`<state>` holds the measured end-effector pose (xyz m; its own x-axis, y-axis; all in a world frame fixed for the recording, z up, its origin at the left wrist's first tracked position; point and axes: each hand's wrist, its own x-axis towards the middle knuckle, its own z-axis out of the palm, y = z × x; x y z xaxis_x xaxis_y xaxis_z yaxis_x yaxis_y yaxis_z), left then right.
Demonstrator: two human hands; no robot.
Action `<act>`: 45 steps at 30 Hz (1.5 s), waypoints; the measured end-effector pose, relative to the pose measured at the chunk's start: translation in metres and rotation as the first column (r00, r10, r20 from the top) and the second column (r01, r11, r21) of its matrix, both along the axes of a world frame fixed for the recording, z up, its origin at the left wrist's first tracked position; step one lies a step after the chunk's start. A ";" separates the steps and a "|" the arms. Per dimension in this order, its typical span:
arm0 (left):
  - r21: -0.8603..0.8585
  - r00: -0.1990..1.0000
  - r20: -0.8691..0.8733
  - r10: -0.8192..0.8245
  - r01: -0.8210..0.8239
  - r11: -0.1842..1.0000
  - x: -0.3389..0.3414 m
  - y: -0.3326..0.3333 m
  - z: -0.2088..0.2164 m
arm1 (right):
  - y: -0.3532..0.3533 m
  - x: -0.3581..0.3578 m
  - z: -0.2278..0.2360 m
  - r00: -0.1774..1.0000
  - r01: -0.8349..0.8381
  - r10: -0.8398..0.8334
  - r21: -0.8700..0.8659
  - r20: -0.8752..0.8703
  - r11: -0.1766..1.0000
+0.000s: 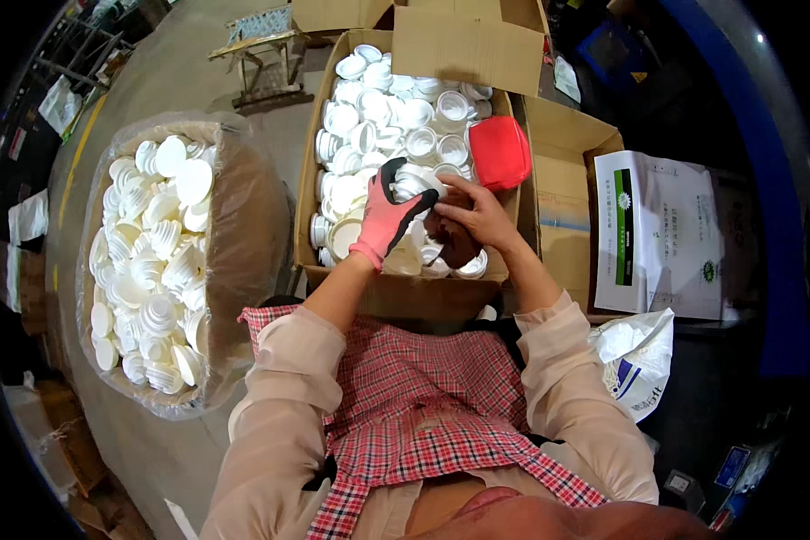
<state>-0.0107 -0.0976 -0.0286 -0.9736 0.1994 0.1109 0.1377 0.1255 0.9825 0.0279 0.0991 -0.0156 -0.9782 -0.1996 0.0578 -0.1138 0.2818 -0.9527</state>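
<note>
A white round plastic part (414, 184) with a ringed side is held between my two hands, above a carton (311, 193) full of similar white parts. My left hand (386, 214), in a pink and black work glove, is closed around its left side. My bare right hand (473, 212) has its fingers bent against the right side of the part. Below my right hand is a dark brown patch (454, 241); I cannot tell whether it is a thing or a shadow. Cup-shaped white parts (421, 144) lie around my hands in the carton.
A plastic-lined box (243, 225) heaped with ribbed white discs (158, 315) stands at my left. A red pouch (499, 153) rests at the carton's right edge. Farther right are a printed white carton sheet (657, 236) and a white bag (637, 360). A small stool (259, 54) stands behind.
</note>
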 end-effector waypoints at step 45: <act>0.016 0.993 -0.080 0.087 -0.086 0.996 -0.031 -0.061 -0.011 | -0.031 -0.023 -0.090 0.968 -0.248 0.094 0.817 0.234 0.521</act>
<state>-0.0413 -0.1586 -0.0392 -0.9749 0.1133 0.1919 0.2059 0.1278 0.9702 0.0050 0.0677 -0.1053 -0.8996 -0.2452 -0.3614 -0.1373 0.9443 -0.2990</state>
